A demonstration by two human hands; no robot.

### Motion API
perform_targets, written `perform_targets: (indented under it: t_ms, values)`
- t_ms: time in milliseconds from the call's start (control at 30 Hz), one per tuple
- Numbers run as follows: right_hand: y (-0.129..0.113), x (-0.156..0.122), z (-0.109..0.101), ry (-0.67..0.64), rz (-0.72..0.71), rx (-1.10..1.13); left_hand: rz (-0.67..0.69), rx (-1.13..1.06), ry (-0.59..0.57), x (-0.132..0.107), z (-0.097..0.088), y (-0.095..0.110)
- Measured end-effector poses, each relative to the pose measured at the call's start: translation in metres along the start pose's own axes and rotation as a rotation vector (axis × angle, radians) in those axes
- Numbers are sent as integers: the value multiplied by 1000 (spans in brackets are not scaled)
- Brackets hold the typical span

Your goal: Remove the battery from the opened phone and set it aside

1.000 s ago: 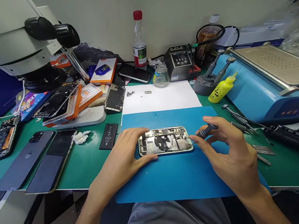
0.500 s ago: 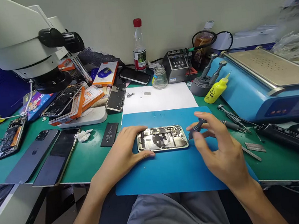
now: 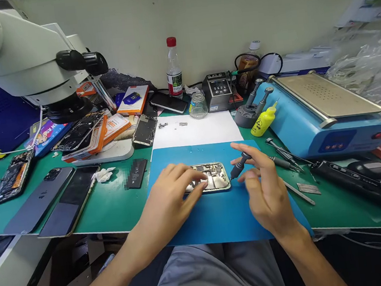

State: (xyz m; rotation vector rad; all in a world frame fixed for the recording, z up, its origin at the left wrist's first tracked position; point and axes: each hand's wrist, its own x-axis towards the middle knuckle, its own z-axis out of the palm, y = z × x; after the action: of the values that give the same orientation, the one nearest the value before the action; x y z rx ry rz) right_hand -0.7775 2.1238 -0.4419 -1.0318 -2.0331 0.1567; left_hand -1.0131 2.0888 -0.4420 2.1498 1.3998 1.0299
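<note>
An opened smartphone (image 3: 218, 172) lies with its inner parts exposed on a blue mat (image 3: 206, 224). My left hand (image 3: 170, 193) is over the phone's left half and hides much of it. Its thumb and index tips are close together with a small gap, and I see nothing held between them. My right hand (image 3: 268, 191) grips a small dark screwdriver (image 3: 238, 167), index finger along the top of the handle. The screwdriver leans, its tip down at the phone's right end, near the lower corner. Whether the tip sits in a screw is too small to tell.
White paper (image 3: 206, 132) with tiny metal parts lies behind the mat. A phone battery (image 3: 138, 173) and two phones are on the left, below a microscope (image 3: 40, 63). Tweezers (image 3: 283, 155), a yellow bottle (image 3: 263, 121) and a blue heating plate machine (image 3: 327, 132) stand right.
My left hand has moved from holding the phone's left end to over its middle, fingers drawing together. The screwdriver stays at the phone's right end. The whole view has shifted slightly.
</note>
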Motion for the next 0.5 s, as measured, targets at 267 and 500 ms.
perform_targets:
  t_ms: [267,500]
  values:
    - [-4,0,1,46,153,2,2,71,-126,15,18,8]
    - [-5,-2,-1,103,311,449,27,58,-219,25,13,10]
